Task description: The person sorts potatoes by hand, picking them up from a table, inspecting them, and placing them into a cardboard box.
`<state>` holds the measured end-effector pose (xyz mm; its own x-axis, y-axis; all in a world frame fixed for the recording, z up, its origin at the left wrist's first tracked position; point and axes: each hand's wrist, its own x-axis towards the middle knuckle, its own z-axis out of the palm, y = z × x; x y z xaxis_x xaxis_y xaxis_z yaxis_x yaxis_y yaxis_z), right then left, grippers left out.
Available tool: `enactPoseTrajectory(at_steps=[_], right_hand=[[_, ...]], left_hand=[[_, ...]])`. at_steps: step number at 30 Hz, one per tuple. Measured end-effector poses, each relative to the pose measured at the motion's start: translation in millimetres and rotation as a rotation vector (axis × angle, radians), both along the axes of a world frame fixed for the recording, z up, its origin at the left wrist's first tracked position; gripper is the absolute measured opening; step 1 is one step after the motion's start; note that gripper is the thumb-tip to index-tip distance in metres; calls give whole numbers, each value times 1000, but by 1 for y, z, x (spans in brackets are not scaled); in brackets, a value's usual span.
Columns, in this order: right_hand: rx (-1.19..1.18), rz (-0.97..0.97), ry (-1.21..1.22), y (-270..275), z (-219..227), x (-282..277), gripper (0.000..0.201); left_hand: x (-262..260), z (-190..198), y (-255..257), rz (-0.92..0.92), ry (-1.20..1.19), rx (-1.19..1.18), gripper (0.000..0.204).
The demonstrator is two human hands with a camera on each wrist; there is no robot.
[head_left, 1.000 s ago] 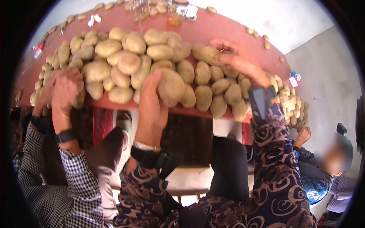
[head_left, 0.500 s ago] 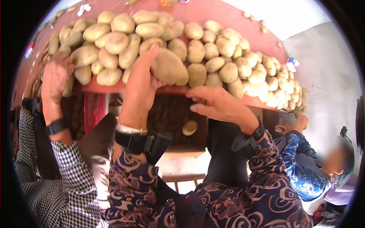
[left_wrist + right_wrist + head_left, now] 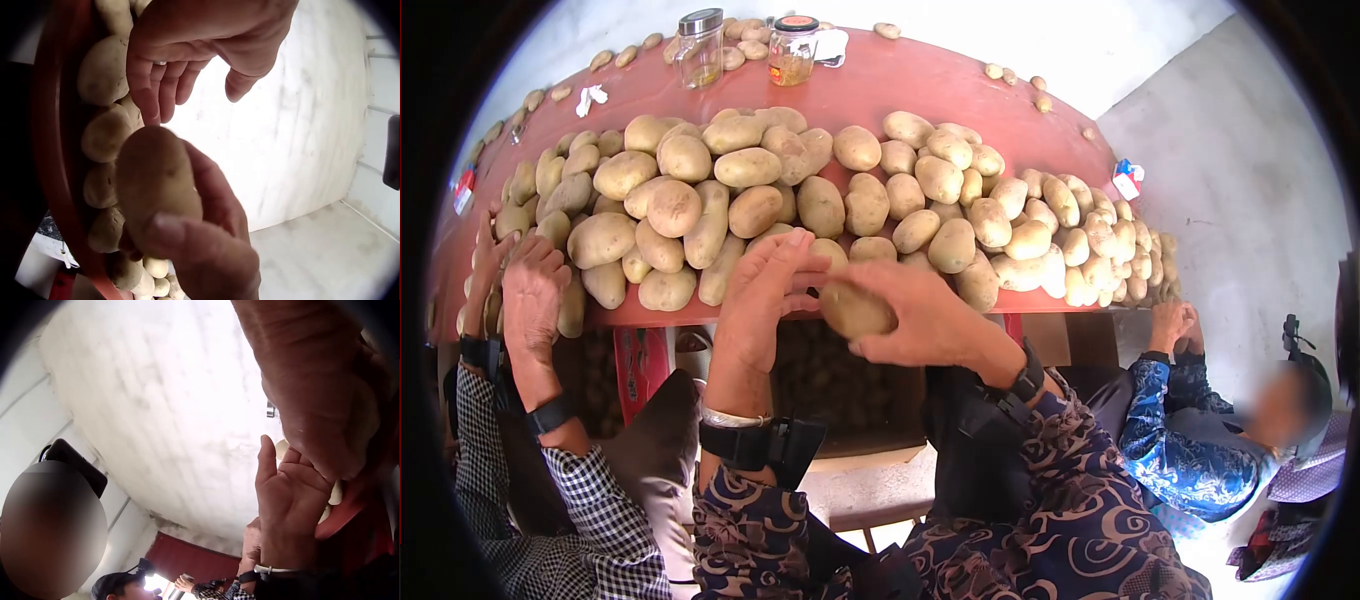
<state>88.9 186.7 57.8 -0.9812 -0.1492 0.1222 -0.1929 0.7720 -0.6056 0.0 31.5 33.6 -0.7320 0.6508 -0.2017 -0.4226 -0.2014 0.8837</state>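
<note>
My right hand (image 3: 920, 315) holds a brown potato (image 3: 857, 308) between thumb and fingers, just over the table's front edge. In the left wrist view the thumb presses the near side of this potato (image 3: 156, 181). Close to its left, my left hand (image 3: 760, 295) has its fingers spread loosely and holds nothing; its palm shows in the right wrist view, where the left hand (image 3: 290, 494) faces up. Behind both hands a long heap of potatoes (image 3: 865, 205) covers the front of the red table (image 3: 850, 90).
Below the table edge stands a dark box (image 3: 850, 385) with potatoes in it. Two glass jars (image 3: 792, 62) stand at the back. On the left another person's hand (image 3: 535, 290) is at the heap; a second person's hand (image 3: 1172, 325) is at the right end.
My left hand has let go of the large potato it held. My right hand came back from the heap; a potato dropped toward the box, and now that hand holds a potato beside the left.
</note>
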Motion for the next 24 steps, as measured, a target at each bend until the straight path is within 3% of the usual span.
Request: enactPoseTrajectory(at_steps=[5, 10, 16, 18, 20, 22, 24], right_hand=[[266, 216, -230, -6, -7, 23, 55], [557, 260, -409, -3, -31, 34, 55], [539, 239, -364, 7, -19, 33, 41], [365, 54, -68, 13, -1, 19, 27], [344, -141, 82, 25, 12, 6, 23], [473, -254, 238, 50, 13, -10, 21], [616, -313, 176, 67, 20, -28, 22]], left_hand=[[-1, -11, 0, 233, -26, 72, 23], [0, -10, 1, 270, -33, 63, 19], [1, -11, 5, 243, -44, 72, 18], [0, -14, 3, 241, -29, 46, 18], [1, -14, 4, 239, -23, 46, 18], [3, -12, 5, 232, -18, 20, 18], [4, -12, 7, 223, -14, 24, 18]])
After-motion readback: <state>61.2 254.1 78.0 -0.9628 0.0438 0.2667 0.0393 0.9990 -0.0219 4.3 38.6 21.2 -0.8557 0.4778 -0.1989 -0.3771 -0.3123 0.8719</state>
